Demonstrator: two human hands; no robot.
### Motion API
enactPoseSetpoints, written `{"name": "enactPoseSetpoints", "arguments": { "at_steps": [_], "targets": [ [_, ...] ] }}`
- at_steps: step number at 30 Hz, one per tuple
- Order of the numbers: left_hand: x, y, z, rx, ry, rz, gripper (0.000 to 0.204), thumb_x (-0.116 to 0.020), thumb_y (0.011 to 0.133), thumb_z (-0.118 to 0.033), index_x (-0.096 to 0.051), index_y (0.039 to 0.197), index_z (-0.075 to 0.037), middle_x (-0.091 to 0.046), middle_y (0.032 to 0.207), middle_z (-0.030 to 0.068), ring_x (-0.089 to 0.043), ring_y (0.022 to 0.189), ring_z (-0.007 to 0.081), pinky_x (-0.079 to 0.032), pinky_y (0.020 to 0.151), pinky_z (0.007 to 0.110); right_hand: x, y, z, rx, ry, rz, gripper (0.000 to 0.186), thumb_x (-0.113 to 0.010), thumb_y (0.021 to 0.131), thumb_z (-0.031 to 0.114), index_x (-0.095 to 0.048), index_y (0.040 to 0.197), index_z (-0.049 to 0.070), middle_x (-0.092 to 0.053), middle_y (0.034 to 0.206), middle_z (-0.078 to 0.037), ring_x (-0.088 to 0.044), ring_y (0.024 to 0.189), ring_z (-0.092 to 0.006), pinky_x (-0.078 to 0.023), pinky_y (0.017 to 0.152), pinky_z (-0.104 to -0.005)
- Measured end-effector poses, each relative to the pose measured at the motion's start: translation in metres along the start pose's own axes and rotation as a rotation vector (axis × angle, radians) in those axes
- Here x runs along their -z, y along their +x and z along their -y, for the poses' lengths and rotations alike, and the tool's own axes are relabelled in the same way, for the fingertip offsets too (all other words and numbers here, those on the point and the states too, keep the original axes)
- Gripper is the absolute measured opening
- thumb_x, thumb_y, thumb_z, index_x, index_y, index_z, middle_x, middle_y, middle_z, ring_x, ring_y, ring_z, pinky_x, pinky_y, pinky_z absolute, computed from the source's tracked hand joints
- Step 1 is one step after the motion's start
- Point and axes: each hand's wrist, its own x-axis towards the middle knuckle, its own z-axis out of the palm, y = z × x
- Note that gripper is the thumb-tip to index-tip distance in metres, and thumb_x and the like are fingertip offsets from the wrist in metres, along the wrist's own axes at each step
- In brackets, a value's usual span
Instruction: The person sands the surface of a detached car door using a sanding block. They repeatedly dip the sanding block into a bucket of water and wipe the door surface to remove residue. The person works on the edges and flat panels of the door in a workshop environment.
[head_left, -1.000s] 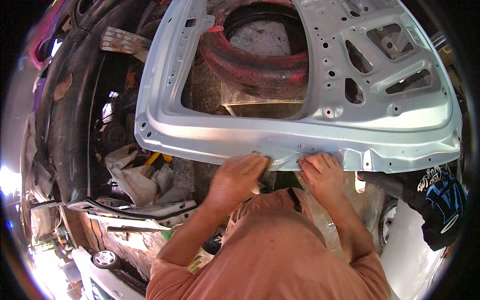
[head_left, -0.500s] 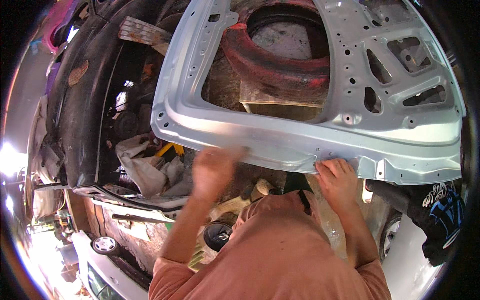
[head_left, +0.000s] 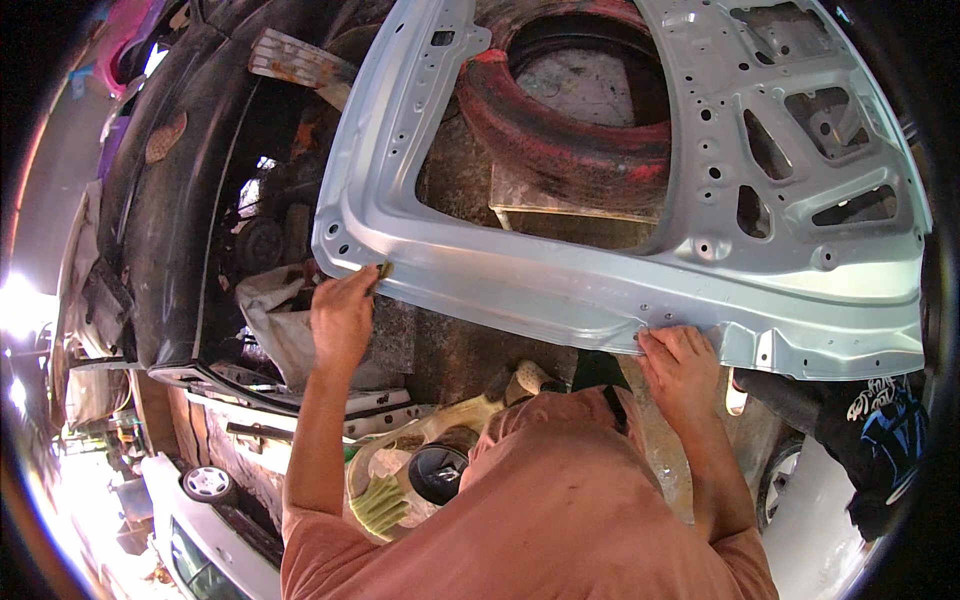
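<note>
A silvery-blue metal car door shell (head_left: 590, 285), with a large window opening and several punched holes, spans the view in front of me. My left hand (head_left: 342, 312) is closed at the near-left corner of its lower edge. A small yellowish, dark-edged piece (head_left: 385, 270) sticks out of those fingers against the metal; its kind is too small to make out. Farther right, my right hand (head_left: 684, 368) grips the near edge of the door shell, fingertips on top of the rim and the rest of the fingers partly hidden.
Through the window opening a reddish worn tire (head_left: 570, 150) shows on a low stand. A dark car body (head_left: 165, 200) is at the left, with crumpled pale cloth (head_left: 280, 325) beside it. A pale glove (head_left: 380, 503) lies near my left side. Black printed fabric (head_left: 885, 430) hangs at the right.
My left hand has moved left along the near edge to the corner of the door shell. The right hand keeps its place on the rim. The view has shifted slightly.
</note>
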Motion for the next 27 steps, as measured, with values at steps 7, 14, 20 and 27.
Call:
{"name": "enactPoseSetpoints", "arguments": {
  "at_steps": [7,14,20,27],
  "targets": [
    [-0.007,0.004,-0.084,-0.208,-0.192,0.081,0.035,-0.066,0.084,-0.002,-0.077,0.115,-0.014,-0.079,0.116,0.0075,-0.075,0.104,0.0250,-0.055,0.100,0.045,0.000,0.000,-0.002,0.005,0.008,0.022,0.037,-0.084,0.078,0.011,-0.076,0.113,0.004,-0.067,0.108,-0.007,-0.065,0.100,-0.0310,-0.054,0.086,-0.0451],
    [-0.014,0.006,-0.079,-0.168,-0.156,0.167,0.032,-0.066,0.086,-0.001,-0.075,0.116,-0.007,-0.078,0.118,0.0125,-0.075,0.108,0.0318,-0.057,0.097,0.048,0.000,0.002,-0.002,0.016,0.003,-0.009,0.036,-0.085,0.077,0.014,-0.076,0.112,0.007,-0.067,0.106,-0.005,-0.065,0.100,-0.0288,-0.053,0.086,-0.0443],
    [-0.039,0.027,-0.220,-0.379,-0.631,0.081,0.034,-0.066,0.089,-0.007,-0.074,0.122,-0.009,-0.076,0.128,0.0113,-0.073,0.119,0.0274,-0.055,0.105,0.045,0.000,0.000,-0.002,0.009,-0.022,0.008,0.037,-0.085,0.076,0.012,-0.077,0.112,0.008,-0.067,0.106,-0.002,-0.066,0.100,-0.0272,-0.053,0.087,-0.0432],
    [-0.018,0.019,-0.145,-0.289,-0.446,0.153,0.047,-0.065,0.077,0.006,-0.075,0.120,-0.008,-0.077,0.125,0.0093,-0.074,0.115,0.0292,-0.056,0.102,0.046,-0.003,-0.004,-0.007,0.019,-0.016,-0.013,0.031,-0.081,0.081,0.020,-0.075,0.109,0.009,-0.064,0.108,-0.002,-0.065,0.102,-0.0264,-0.054,0.087,-0.0426]
  ]
}}
